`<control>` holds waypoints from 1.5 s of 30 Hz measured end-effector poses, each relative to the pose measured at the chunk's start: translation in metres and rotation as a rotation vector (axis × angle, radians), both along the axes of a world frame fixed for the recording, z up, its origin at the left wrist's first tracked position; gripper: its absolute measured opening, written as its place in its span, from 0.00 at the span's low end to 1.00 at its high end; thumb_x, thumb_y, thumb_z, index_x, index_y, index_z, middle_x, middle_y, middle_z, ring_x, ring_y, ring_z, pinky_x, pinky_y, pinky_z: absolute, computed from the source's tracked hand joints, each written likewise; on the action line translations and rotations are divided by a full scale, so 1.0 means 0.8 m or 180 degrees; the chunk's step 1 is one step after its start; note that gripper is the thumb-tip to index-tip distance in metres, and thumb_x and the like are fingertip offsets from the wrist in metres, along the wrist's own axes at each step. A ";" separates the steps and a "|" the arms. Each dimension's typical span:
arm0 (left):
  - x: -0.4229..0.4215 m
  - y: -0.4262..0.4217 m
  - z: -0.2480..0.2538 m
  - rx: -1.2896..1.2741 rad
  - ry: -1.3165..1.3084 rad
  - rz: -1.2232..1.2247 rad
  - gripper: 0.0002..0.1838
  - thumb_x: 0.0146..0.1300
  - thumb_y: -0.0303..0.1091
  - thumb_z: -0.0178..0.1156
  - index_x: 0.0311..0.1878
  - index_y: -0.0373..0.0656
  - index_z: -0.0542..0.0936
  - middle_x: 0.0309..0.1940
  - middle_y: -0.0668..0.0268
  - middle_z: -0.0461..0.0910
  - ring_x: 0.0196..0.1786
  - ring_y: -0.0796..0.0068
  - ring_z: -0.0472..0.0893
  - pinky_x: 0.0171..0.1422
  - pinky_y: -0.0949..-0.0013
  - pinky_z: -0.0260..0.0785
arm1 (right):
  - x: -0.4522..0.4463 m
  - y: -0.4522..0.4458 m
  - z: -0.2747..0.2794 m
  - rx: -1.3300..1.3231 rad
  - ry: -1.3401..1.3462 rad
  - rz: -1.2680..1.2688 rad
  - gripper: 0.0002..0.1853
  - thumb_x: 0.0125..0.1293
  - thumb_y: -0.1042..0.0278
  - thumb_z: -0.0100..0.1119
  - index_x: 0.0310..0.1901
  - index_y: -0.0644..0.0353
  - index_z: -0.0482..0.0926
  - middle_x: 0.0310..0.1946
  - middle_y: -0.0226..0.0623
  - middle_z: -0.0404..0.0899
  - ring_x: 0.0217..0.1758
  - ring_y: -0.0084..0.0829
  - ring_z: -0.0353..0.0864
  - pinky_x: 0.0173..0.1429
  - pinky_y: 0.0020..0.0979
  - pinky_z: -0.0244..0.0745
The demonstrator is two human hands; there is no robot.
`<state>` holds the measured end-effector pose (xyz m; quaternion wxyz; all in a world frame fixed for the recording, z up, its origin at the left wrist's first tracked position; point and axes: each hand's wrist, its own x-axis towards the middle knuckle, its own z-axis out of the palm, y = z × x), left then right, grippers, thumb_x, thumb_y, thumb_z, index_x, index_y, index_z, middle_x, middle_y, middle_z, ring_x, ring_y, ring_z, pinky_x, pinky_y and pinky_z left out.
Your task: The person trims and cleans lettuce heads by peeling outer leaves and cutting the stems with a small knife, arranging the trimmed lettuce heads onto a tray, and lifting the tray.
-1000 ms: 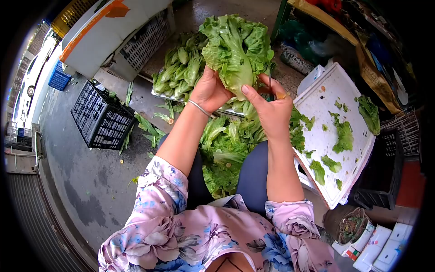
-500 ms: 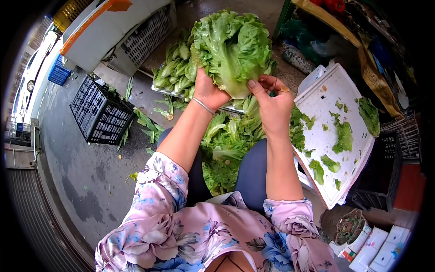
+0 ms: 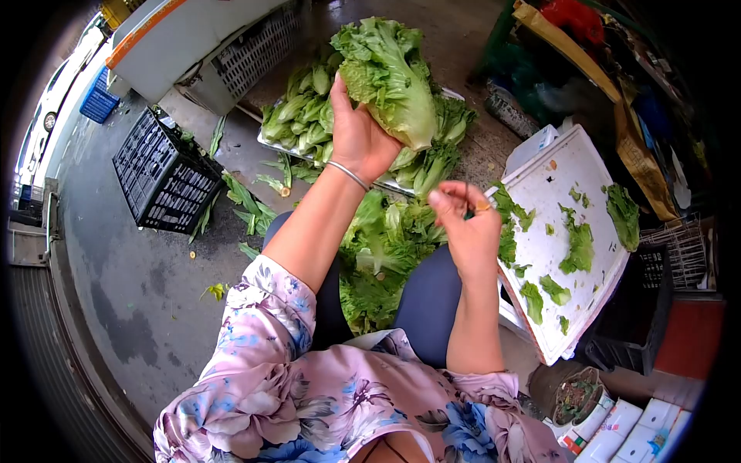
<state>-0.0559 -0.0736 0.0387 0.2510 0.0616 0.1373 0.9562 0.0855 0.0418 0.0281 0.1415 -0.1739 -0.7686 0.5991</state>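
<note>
My left hand (image 3: 359, 139) is closed around a head of lettuce (image 3: 390, 85), cupping it from below and the left, its pale base tilted down to the right. Apart from it, lower right, is my right hand (image 3: 467, 220), fingers curled inward. Something small and pale shows by its ring finger, too small to name. Below the hands, between my knees, lies a heap of loose lettuce leaves (image 3: 386, 270); one leaf (image 3: 373, 224) above it is smeared by motion. Behind the held head, trimmed lettuce (image 3: 305, 119) is piled on a white tray (image 3: 272, 144).
A white foam board (image 3: 532, 231) with leaf scraps leans at my right, a black crate (image 3: 637, 324) beyond it. At left, another black crate (image 3: 166, 174) stands tilted on the wet floor. White boxes (image 3: 641, 432) sit at lower right. Leaves (image 3: 243, 197) litter the ground.
My right hand has come away from the lettuce, moving down. The held head has turned and looks narrower, its base now towards the right. A blurred leaf now shows over the heap.
</note>
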 end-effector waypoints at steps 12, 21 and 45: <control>0.027 0.018 -0.004 -0.0896 0.0388 -0.0032 0.23 0.63 0.41 0.52 0.58 0.41 0.65 0.53 0.58 0.71 0.55 0.64 0.73 0.61 0.59 0.65 | -0.069 0.016 0.039 -0.1132 0.1862 0.0132 0.26 0.47 0.72 0.71 0.50 0.61 0.74 0.41 0.32 0.77 0.43 0.23 0.75 0.49 0.25 0.70; 0.031 0.022 -0.007 -0.0857 0.0759 -0.0432 0.26 0.58 0.41 0.57 0.57 0.38 0.67 0.50 0.58 0.74 0.51 0.66 0.75 0.57 0.62 0.69 | -0.075 0.021 0.060 -0.0727 0.1836 -0.0257 0.19 0.54 0.71 0.66 0.45 0.65 0.71 0.34 0.36 0.79 0.37 0.20 0.75 0.43 0.20 0.69; 0.029 0.027 -0.016 -0.1203 0.0675 -0.0336 0.27 0.53 0.30 0.60 0.56 0.38 0.65 0.45 0.61 0.75 0.45 0.70 0.78 0.50 0.64 0.73 | -0.086 0.070 0.076 0.0383 0.1166 -0.0403 0.13 0.53 0.67 0.67 0.35 0.66 0.79 0.26 0.25 0.75 0.29 0.16 0.70 0.35 0.19 0.66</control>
